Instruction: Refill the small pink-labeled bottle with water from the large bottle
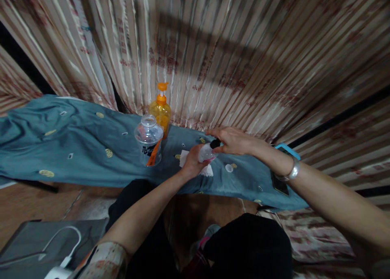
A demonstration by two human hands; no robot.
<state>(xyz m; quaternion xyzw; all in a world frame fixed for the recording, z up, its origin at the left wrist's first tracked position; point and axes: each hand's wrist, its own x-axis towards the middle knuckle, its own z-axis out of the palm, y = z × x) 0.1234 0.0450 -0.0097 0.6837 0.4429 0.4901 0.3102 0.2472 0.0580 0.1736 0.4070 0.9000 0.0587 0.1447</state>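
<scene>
My left hand (192, 162) grips a small clear bottle (207, 153) from below, holding it tilted over the teal cloth (76, 149). My right hand (232, 141) comes from the right and pinches the bottle's black cap (215, 143) with its fingertips. A white tissue (185, 156) lies under the hands on the cloth. A small white round lid (228, 168) rests on the cloth just right of the bottle. My right wrist wears a silver bangle (293, 171).
A clear wide-mouth jar (148, 139) with an orange label and an orange pump bottle (161, 109) stand left of my hands. A phone (279, 184) lies under my right wrist. Striped curtains (228, 47) hang behind. A grey box with a white cable (65, 240) sits at lower left.
</scene>
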